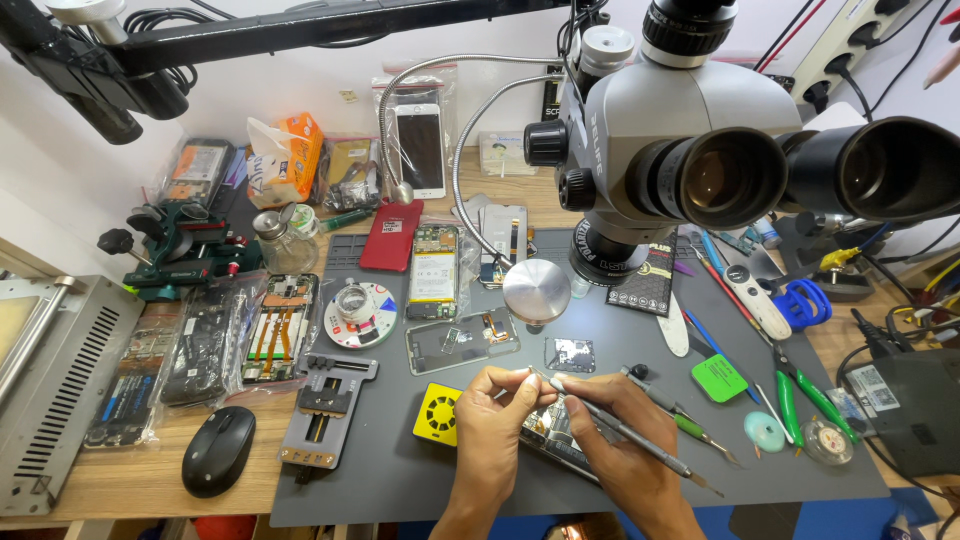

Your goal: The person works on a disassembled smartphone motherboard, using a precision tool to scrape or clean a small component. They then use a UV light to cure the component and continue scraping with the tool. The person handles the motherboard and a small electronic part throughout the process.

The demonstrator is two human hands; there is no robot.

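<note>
A wooden surface (120, 490) carries a dark grey rubbery mat (400, 480), crowded with phone parts. The left hand (492, 425) pinches a tiny pale part (524, 373) between thumb and fingertips. The right hand (618, 440) grips slim metal tweezers (640, 448), their tip meeting that part. Under both hands lies a circuit board (556, 438). Left of them sits a yellow square fan (438, 413); above looms a grey microscope (680, 130).

Single head-worn camera looks steeply down, close behind the microscope (700, 150), over the grey work mat (400, 480).
</note>
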